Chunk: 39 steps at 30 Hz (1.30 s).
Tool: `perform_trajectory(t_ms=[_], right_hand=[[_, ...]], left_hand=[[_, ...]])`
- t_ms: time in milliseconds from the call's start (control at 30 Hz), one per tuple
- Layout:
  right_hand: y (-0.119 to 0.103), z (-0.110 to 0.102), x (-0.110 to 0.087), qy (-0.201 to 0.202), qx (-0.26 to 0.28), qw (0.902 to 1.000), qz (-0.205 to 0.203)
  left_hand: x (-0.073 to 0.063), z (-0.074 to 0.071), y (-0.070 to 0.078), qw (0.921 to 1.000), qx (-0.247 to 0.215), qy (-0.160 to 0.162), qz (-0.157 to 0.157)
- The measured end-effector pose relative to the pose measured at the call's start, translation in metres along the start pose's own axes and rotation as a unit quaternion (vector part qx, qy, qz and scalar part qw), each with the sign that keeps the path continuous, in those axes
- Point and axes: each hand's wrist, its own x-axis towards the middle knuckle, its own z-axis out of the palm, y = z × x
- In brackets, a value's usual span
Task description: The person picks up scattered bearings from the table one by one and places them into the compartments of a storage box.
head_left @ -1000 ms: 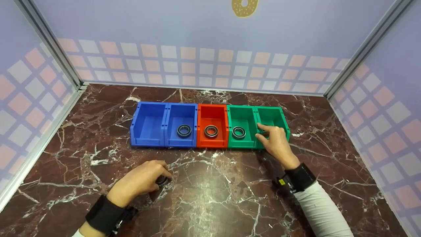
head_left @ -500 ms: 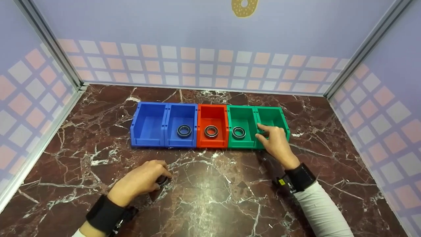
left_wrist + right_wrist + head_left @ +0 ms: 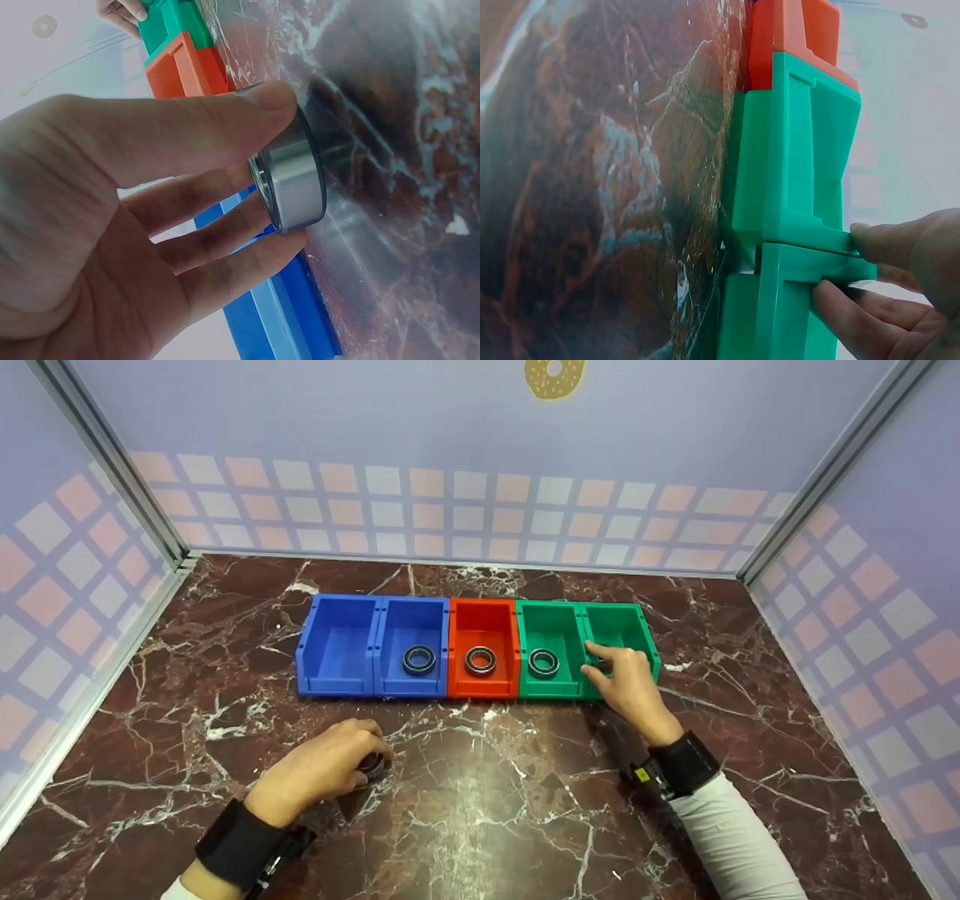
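Observation:
My left hand (image 3: 322,761) pinches a ball bearing (image 3: 298,180) between thumb and fingers, close over the marble tabletop in front of the blue bins. The bearing stands on edge in the left wrist view, its steel outer ring showing; the hand covers much of it in the head view. My right hand (image 3: 630,686) grips the adjoining side walls of the two green bins (image 3: 810,259), with a fingertip on either side. Other bearings lie flat, one in the inner blue bin (image 3: 419,660), one in the red bin (image 3: 480,661) and one in the left green bin (image 3: 543,663).
The bins form one row across the marble table (image 3: 480,810). At the left end stands the outer blue bin (image 3: 337,652), at the right end the other green bin (image 3: 619,622). Patterned panels (image 3: 465,517) enclose the back and both sides.
The left hand has risen very slightly with the bearing, which shifts a little up and right in the head view. My right hand stays at the green bins.

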Motion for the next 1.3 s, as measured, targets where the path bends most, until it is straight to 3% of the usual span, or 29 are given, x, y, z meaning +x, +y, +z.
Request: perform_trajectory(t_ms=[333,867,1300], right_hand=[[0.001,-0.001,0.0,-0.005,0.003,1.0,-0.005],[0.0,0.0,0.0,0.002,-0.005,1.0,-0.001],[0.0,-0.001,0.001,-0.003,-0.01,0.9999,-0.002]], left_hand=[[0.004,-0.008,0.001,0.9996,-0.018,-0.005,-0.023],[0.011,-0.013,-0.009,0.9999,0.0,0.014,-0.004],[0.017,-0.013,-0.013,0.9999,0.002,0.009,-0.013]])
